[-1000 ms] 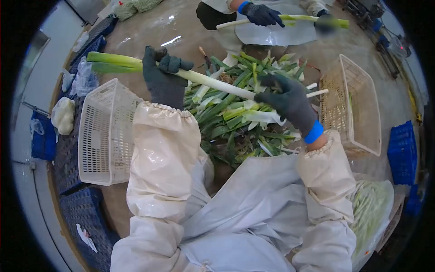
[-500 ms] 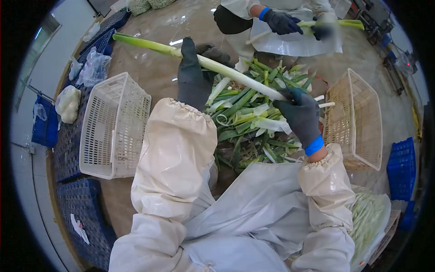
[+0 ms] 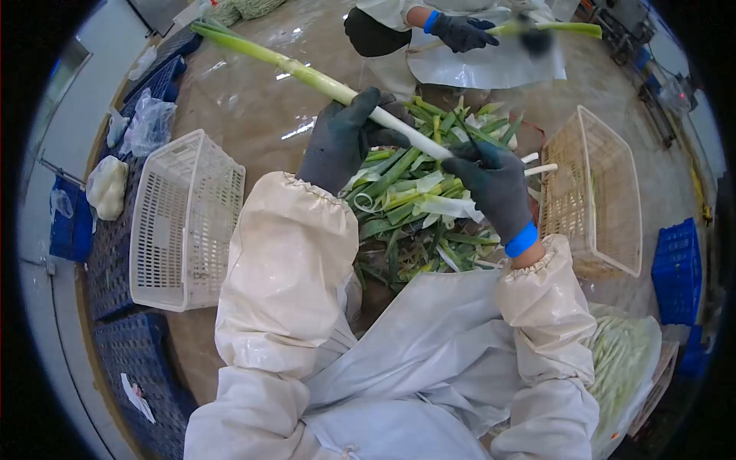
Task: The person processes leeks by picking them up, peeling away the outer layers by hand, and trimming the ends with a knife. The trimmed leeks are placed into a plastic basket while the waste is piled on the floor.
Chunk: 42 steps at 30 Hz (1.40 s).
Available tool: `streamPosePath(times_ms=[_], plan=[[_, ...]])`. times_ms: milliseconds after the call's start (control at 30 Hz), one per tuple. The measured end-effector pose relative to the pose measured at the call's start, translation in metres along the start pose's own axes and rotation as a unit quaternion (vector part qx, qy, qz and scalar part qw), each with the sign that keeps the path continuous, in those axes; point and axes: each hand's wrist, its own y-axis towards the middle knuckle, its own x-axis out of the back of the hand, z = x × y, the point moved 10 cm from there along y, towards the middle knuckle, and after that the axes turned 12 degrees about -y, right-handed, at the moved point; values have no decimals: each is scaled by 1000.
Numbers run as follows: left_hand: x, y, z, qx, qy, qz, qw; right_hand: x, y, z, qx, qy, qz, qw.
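Observation:
A long leek (image 3: 307, 75) slants across in front of me, its green leaf end up at the far left and its white end at the right. My left hand (image 3: 346, 142), in a dark glove, is closed around the pale shaft near its middle. The white end sits in the grip of my right hand (image 3: 494, 184), also gloved, with a blue band at the wrist. A thin dark point shows by the right fingers; I cannot make out what it is. Below both hands lies a heap of leek trimmings (image 3: 399, 195). White stalk ends (image 3: 541, 169) stick out beyond my right hand.
White plastic crates stand at the left (image 3: 165, 230) and right (image 3: 613, 199). Dark blue pallets (image 3: 142, 353) line the left wall. A bag of pale stalks (image 3: 625, 360) lies at lower right. Across the heap, a co-worker's gloved hand (image 3: 464, 32) is beside another leek (image 3: 571, 28).
My left hand has moved down and right, with its fingers now closed around the shaft. The leek slants more steeply, and my right hand has shifted slightly left. The view has shifted a little.

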Motion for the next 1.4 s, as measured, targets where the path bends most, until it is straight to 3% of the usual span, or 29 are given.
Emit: streamPosePath(times_ms=[100,300,400,700,733,800,933,1033,1133,1167,1267,1333,1400], plan=[[-14,-5,1,3,30,9,999,-8,-2,1,53,-5,-32,998],[-20,-7,0,-12,42,6,999,3,-14,39,204,-165,-156,952],[-15,-6,-2,-21,35,6,999,2,-11,40,186,-173,-151,955],[-22,-6,-13,-30,103,56,993,23,0,11,118,-16,-170,978],[-20,-5,-16,-36,98,55,993,21,6,-6,34,87,-114,989],[-18,-4,-22,-50,87,58,993,9,4,-30,-134,285,3,949],[-3,-1,-40,-88,103,29,990,53,3,-36,-141,297,-125,936],[15,-5,-58,-120,168,-69,976,97,1,-54,-89,296,-235,921],[21,-6,-61,-148,153,-88,973,117,5,-50,-34,211,-234,948],[21,-5,-58,-139,141,-84,977,117,5,-46,-36,90,-244,965],[12,-3,-46,-112,106,-78,985,75,14,-44,3,98,-149,984],[13,-2,-37,-100,88,-83,988,35,17,-32,83,-5,-41,996],[15,2,-32,-98,52,-56,992,16,9,-18,91,-69,-6,993]])
